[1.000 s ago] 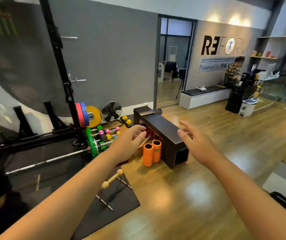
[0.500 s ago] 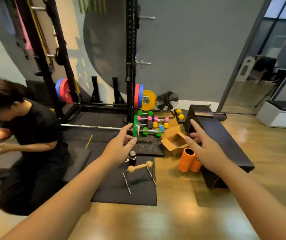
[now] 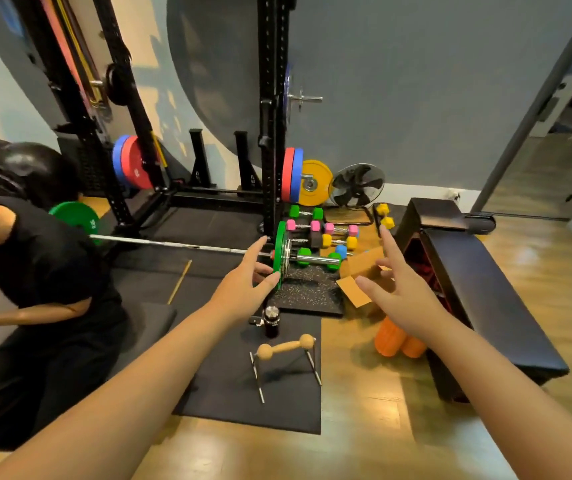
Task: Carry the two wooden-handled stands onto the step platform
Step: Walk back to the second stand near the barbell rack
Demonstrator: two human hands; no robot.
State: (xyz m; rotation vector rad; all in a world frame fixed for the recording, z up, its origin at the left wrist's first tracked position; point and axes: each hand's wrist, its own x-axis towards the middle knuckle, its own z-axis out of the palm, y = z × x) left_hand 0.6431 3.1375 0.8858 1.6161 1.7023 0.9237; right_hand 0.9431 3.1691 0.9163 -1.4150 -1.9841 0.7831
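While both arms reach forward from the bottom edge, neither hand holds anything.
Left hand: left hand (image 3: 243, 289), centre of frame, fingers straight and spread, in the air in front of the green weight plate (image 3: 280, 256) on its steel barbell (image 3: 180, 247).
Right hand: right hand (image 3: 400, 296), right of centre, fingers splayed, empty, well apart from the left.
Stand: one wooden-handled stand with thin metal legs (image 3: 286, 358), lower centre, upright on the black rubber floor mat (image 3: 243, 407), below and between the hands, untouched.
Second stand: not seen.
Platform: long black step platform (image 3: 485, 292), right side, on the wooden floor.
Nearby: two orange foam rollers (image 3: 390, 341) against the platform; dark bottle (image 3: 271, 321) just above the stand; open cardboard box (image 3: 354, 289).
Left edge: a person in a black shirt (image 3: 42, 271), crouched.
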